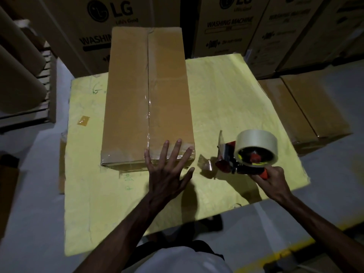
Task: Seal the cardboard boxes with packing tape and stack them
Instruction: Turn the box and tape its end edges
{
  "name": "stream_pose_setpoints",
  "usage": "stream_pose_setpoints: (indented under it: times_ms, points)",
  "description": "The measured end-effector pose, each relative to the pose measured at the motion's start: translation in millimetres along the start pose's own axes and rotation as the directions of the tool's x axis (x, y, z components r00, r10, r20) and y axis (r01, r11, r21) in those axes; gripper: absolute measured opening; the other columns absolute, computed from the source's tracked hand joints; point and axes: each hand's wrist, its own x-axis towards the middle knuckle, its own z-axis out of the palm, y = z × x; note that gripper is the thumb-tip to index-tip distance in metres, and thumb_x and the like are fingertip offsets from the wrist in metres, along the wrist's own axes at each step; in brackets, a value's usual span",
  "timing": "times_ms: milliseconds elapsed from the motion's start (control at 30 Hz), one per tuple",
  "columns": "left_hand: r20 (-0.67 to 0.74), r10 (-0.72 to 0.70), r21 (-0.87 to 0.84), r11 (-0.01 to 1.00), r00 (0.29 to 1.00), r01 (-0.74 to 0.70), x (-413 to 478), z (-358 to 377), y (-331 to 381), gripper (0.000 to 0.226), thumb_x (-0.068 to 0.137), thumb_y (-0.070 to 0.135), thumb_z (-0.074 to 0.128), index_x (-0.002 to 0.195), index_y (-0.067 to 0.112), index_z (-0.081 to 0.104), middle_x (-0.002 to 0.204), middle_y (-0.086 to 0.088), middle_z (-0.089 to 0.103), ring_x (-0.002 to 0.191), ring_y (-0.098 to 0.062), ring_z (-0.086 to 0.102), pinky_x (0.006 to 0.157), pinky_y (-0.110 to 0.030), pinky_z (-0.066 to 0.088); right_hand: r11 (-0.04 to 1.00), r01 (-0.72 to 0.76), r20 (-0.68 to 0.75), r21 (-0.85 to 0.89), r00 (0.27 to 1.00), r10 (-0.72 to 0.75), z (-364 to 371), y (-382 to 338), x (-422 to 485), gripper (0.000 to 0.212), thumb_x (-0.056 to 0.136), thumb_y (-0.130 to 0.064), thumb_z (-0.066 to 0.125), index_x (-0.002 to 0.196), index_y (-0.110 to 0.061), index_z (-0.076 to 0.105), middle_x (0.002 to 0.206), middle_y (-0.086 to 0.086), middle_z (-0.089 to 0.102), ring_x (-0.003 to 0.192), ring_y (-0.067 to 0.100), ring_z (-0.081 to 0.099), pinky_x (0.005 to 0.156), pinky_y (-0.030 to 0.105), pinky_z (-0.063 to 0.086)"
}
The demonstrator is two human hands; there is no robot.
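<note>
A: The left hand [169, 172] lies spread, fingers straight, on the near end of the long brown cardboard box [147, 95]. The right hand [273, 182] grips the orange-handled tape dispenser [248, 152].
B: And the box's lie?
A: On the yellow tabletop [226, 95], long axis running from the near edge to the far edge. The dispenser is just right of its near end, apart from it.
</note>
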Motion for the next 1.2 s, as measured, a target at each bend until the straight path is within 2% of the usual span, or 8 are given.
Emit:
stream_pose_setpoints:
  times_ms: [100, 133, 233, 367, 567, 767, 967, 1200]
  points:
    - [-0.016, 0.005, -0.008, 1.0, 1.0, -0.005, -0.1, 2.1, -1.0, 0.07, 0.097, 0.065, 0.055, 0.159, 0.038, 0.037, 0.17, 0.001, 0.027, 0.156, -0.03, 0.028, 0.113, -0.079, 0.013, 0.99, 0.121, 0.022, -0.074, 0.993, -0.12, -17.9, 0.3, 10.1, 0.058, 0.095, -0.061, 0.056, 0.061, -0.014, 0.055, 0.05, -0.011, 0.042, 0.047, 0.004, 0.045, 0.047, 0.02, 0.03]
    - [-0.022, 0.008, -0.009, 1.0, 1.0, -0.008, -0.4, 2.8, -1.4, 0.071, 0.097, 0.064, 0.056, 0.159, 0.039, 0.036, 0.17, 0.001, 0.027, 0.156, -0.03, 0.028, 0.113, -0.079, 0.013, 0.979, 0.173, 0.056, -0.11, 0.984, -0.168, -23.0, -1.3, 14.7, 0.059, 0.096, -0.061, 0.055, 0.066, -0.011, 0.059, 0.053, -0.012, 0.043, 0.047, 0.005, 0.044, 0.047, 0.019, 0.03]
    - [-0.036, 0.018, -0.008, 1.0, 0.999, -0.018, -1.0, 5.1, -0.6, 0.072, 0.096, 0.062, 0.059, 0.16, 0.04, 0.034, 0.17, 0.002, 0.027, 0.155, -0.029, 0.029, 0.112, -0.079, 0.014, 0.936, 0.292, 0.187, -0.197, 0.948, -0.256, -30.0, -4.2, 30.3, 0.03, 0.091, -0.051, 0.06, 0.096, -0.021, 0.059, 0.065, -0.016, 0.049, 0.055, 0.002, 0.045, 0.054, 0.004, 0.028]
    - [-0.055, 0.029, 0.015, 0.999, 0.998, -0.028, 1.3, 9.1, 0.0, 0.072, 0.095, 0.058, 0.06, 0.159, 0.039, 0.033, 0.169, 0.001, 0.03, 0.154, -0.03, 0.031, 0.112, -0.08, 0.014, 0.827, 0.48, 0.349, -0.291, 0.858, -0.376, -25.9, -0.4, 53.0, 0.042, 0.091, -0.046, 0.059, 0.108, -0.008, 0.066, 0.074, 0.0, 0.066, 0.053, 0.018, 0.06, 0.046, 0.026, 0.046]
    - [-0.079, 0.023, 0.026, 0.999, 0.997, -0.021, 3.9, 10.5, -4.3, 0.07, 0.092, 0.05, 0.066, 0.156, 0.035, 0.042, 0.166, -0.001, 0.036, 0.151, -0.031, 0.037, 0.112, -0.08, 0.014, 0.757, 0.577, 0.458, -0.307, 0.787, -0.414, -24.3, -6.9, 69.7, 0.036, 0.093, -0.047, 0.053, 0.116, -0.018, 0.052, 0.081, -0.001, 0.072, 0.057, 0.021, 0.065, 0.045, 0.033, 0.051]
    - [-0.047, 0.006, 0.014, 1.0, 0.999, -0.006, 3.0, 7.9, -1.1, 0.071, 0.092, 0.054, 0.062, 0.156, 0.036, 0.037, 0.167, 0.001, 0.034, 0.151, -0.029, 0.038, 0.112, -0.079, 0.015, 0.811, 0.505, 0.456, -0.294, 0.82, -0.346, -6.7, -8.4, 48.1, 0.039, 0.093, -0.045, 0.052, 0.119, -0.017, 0.051, 0.08, 0.003, 0.072, 0.056, 0.023, 0.066, 0.046, 0.032, 0.05]
    - [-0.051, -0.007, 0.03, 1.0, 0.999, 0.008, 4.1, 9.1, 3.2, 0.068, 0.093, 0.052, 0.062, 0.157, 0.041, 0.041, 0.167, 0.004, 0.035, 0.151, -0.027, 0.038, 0.112, -0.078, 0.017, 0.872, 0.347, 0.39, -0.345, 0.898, -0.203, 12.0, -14.6, 15.4, 0.039, 0.093, -0.047, 0.05, 0.118, -0.017, 0.051, 0.07, 0.0, 0.066, 0.051, 0.022, 0.062, 0.044, 0.03, 0.045]
    - [-0.085, 0.006, 0.024, 1.0, 0.996, -0.004, 1.7, 10.6, -2.3, 0.075, 0.092, 0.062, 0.063, 0.159, 0.04, 0.036, 0.168, 0.002, 0.031, 0.155, -0.028, 0.03, 0.112, -0.08, 0.015, 0.9, 0.136, 0.354, -0.414, 0.935, 0.022, 26.1, -21.5, -0.7, 0.061, 0.091, -0.062, 0.041, 0.131, -0.018, 0.054, 0.072, 0.005, 0.069, 0.056, 0.026, 0.063, 0.051, 0.034, 0.049]
